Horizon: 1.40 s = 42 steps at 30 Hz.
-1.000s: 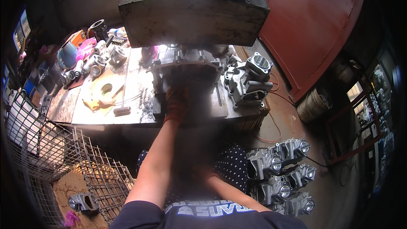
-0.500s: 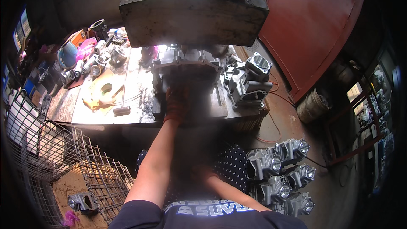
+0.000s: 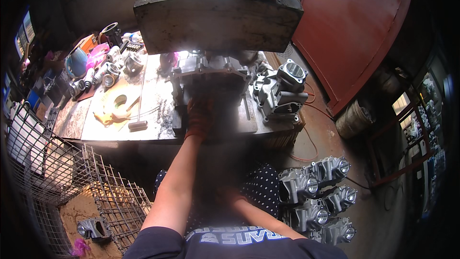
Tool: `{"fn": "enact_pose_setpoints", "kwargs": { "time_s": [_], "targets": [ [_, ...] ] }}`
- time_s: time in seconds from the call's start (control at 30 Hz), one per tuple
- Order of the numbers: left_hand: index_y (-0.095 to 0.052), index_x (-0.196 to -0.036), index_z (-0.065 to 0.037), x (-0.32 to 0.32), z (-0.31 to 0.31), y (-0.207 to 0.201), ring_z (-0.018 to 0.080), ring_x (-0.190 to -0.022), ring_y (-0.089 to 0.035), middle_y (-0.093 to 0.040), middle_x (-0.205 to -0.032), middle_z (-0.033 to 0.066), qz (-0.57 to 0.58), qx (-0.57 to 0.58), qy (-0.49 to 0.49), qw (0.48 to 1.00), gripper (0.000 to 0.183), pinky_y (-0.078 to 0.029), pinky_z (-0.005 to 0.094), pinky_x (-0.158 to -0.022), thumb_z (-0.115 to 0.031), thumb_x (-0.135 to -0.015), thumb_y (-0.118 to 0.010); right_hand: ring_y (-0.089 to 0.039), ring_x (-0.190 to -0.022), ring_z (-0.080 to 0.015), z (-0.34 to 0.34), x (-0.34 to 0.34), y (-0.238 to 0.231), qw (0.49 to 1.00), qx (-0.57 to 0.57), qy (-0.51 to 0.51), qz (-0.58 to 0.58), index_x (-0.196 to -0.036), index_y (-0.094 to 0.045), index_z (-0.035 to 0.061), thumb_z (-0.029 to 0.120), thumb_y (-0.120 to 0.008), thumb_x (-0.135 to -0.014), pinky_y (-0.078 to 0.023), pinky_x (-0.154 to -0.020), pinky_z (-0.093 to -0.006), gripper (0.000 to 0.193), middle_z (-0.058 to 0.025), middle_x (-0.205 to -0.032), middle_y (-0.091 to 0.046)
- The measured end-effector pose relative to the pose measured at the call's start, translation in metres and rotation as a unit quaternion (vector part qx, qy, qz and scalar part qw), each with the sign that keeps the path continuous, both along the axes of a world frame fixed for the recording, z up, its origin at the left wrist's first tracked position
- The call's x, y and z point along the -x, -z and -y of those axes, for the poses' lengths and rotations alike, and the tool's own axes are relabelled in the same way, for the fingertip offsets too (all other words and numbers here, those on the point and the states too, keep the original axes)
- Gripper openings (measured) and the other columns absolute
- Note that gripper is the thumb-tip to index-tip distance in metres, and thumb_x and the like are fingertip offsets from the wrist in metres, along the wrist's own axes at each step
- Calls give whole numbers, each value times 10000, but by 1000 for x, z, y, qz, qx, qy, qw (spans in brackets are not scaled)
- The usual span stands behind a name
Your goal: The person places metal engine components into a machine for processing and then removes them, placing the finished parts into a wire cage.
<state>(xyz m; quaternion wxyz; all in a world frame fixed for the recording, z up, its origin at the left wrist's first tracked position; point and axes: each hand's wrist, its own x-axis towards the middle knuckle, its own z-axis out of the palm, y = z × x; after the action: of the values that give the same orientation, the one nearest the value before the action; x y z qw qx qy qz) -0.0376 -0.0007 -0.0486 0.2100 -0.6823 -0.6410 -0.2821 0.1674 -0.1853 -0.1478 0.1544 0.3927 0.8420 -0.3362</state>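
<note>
A grey metal casting (image 3: 213,77) with bolt lugs along its edge sits on the bench under a large dirty metal box (image 3: 218,21). My left hand (image 3: 200,115), in a dark reddish glove, reaches to the shaded front of this casting. Its fingers fade into shadow, so their grip does not show. Low in front of my lap is my right hand (image 3: 229,194), mostly lost in a dark blur, and whether it holds anything is hidden. Just right of the first casting stands another metal casting (image 3: 282,97) with a round bore on top.
A hammer (image 3: 138,125) and a yellowish ring-shaped piece (image 3: 119,104) lie left on the bench (image 3: 158,132). Several castings (image 3: 316,213) stand on the floor at right. A wire basket (image 3: 112,196) is at lower left, a red metal panel (image 3: 352,33) at far right.
</note>
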Motion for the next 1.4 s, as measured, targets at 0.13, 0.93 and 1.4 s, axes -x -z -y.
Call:
{"fn": "enact_pose_setpoints", "kwargs": {
  "time_s": [0.13, 0.93, 1.4],
  "targets": [
    [-436, -1356, -132, -3, 0, -5, 249, -1199, -481, -549, -1237, 103, 3, 15, -3, 1000, 625, -270, 436, -1084, -334, -802, -644, -612, -1017, -334, -2, 1, 2, 1000, 14, 6, 10, -1075, -645, 90, 392, -564, -846, -484, -866, -431, 388, -168, -1088, -638],
    [-454, -1333, -113, -3, 3, -8, 262, -1207, -474, -547, -1240, 107, -8, -10, 3, 1000, 610, -277, 436, -1084, -308, -789, -648, -622, -963, -350, 0, -1, 17, 1000, 3, -12, -11, -1011, -649, 71, 396, -555, -856, -484, -832, -438, 372, -188, -1022, -645],
    [-443, -1346, -116, -5, 5, -12, 249, -1206, -479, -546, -1247, 103, 7, -1, 0, 1000, 612, -274, 435, -1083, -317, -802, -640, -602, -1030, -336, 2, -1, 6, 1000, 11, 6, -7, -1047, -648, 105, 394, -541, -861, -475, -873, -435, 360, -162, -1076, -638]
  ]
}}
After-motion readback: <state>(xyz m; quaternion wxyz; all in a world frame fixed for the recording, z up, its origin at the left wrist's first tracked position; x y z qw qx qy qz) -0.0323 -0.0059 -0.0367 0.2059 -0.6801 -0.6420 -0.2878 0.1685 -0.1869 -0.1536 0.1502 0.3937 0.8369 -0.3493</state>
